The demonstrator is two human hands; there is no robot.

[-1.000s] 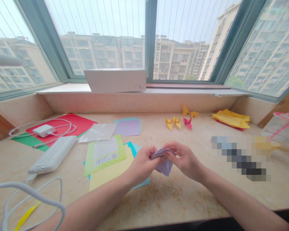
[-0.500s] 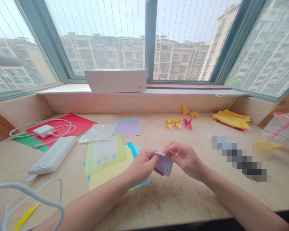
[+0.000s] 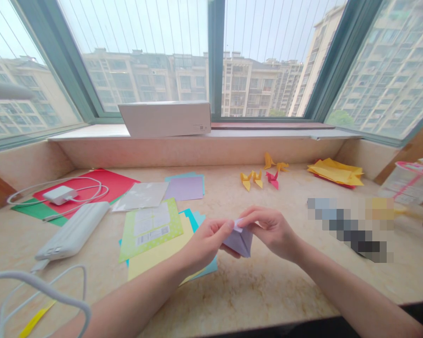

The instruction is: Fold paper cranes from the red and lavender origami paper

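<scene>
"Broadly, how is the scene laid out, from the largest down?"

"The view is filled at the back by a window (image 3: 215, 61), and below it a stone worktop (image 3: 268, 291) is spread. On the ledge a white box (image 3: 165, 119) is set. At the left, a red sheet (image 3: 104, 180) is partly covered by a charger (image 3: 60, 195); nearer the middle, a light-green packet (image 3: 151, 227) is laid over other coloured sheets."

"And the hands?"

"The left hand (image 3: 209, 239) and right hand (image 3: 273, 232) are brought close together above the worktop. Between them the purple folded paper (image 3: 239, 244) is held, point downward. It is pinched by the left thumb and fingers, and its top edge by the right fingertips; how the right thumb is placed cannot be fully told."

"Anything smaller?"

"Beyond the hands, yellow folded birds (image 3: 246, 180) and a red folded bird (image 3: 272, 180) are stood."
</scene>
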